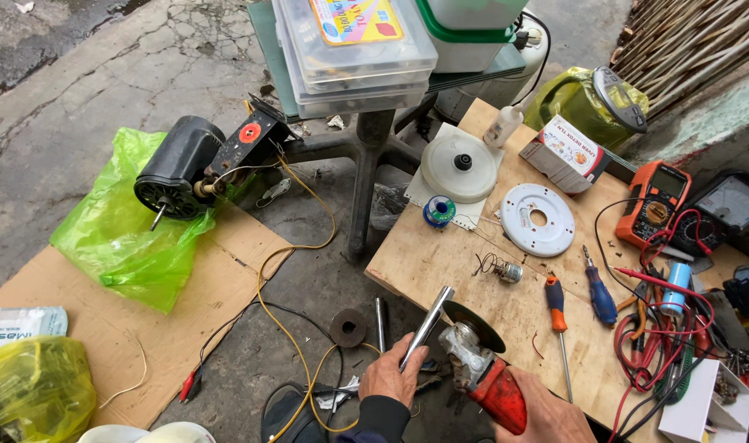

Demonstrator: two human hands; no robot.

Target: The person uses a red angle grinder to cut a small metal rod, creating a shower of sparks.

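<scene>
Cracked concrete point(104, 66) makes up the floor of this outdoor repair spot, with cardboard and a wooden board point(440, 254) laid on it as work surfaces. Well left of the grip, a black electric motor point(182, 164) lies on a green plastic bag point(128, 238), its yellow wire point(284, 271) trailing down toward the hands.

The left hand point(388, 376) has its fingers wrapped tight around the lower end of a short steel rod point(428, 324), which rises slanting up and to the right from the fist. The rod looks rigid, smooth and fairly heavy for its size, probably slippery on bare skin, so a full fist low on the shaft, well away from the tip, seems the sound hold.

Just right of the rod, nearly touching its upper part, sits the dark disc of an angle grinder point(481, 361). The right hand point(546, 414) closes around its red body from below. The tool looks heavy and stiff; its body behind the gear head is the safe place to hold.

Further right on the board lie an orange-handled screwdriver point(556, 316), a blue-handled screwdriver point(600, 295) and an orange multimeter point(655, 201).
</scene>
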